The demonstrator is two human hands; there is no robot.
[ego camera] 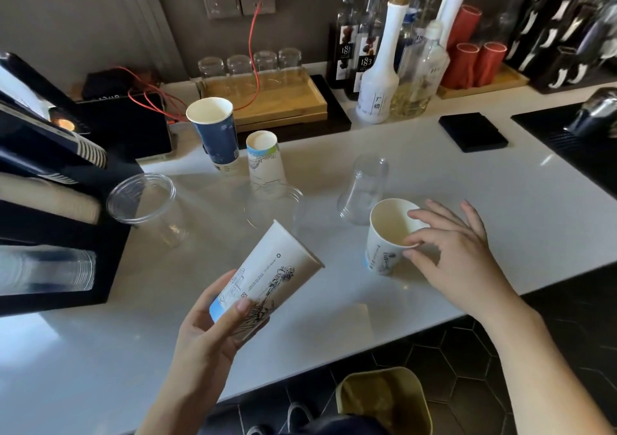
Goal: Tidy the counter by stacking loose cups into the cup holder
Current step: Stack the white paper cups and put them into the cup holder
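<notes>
Holding a tall paper cup [267, 281] tilted, left hand [207, 327] fingers curled round its base, ready for nesting, right hand [447, 254] pinching the short cup [387, 237] rim at three o'clock, cup holder [50, 201] at nine o'clock.

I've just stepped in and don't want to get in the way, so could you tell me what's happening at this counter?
A person is gathering loose cups. The left hand grips a tall white paper cup, tilted above the counter. The right hand pinches the rim of a short paper cup standing upright. A blue cup, another white cup and three clear cups still stand loose. The cup holder at left already has stacks in it.
</notes>
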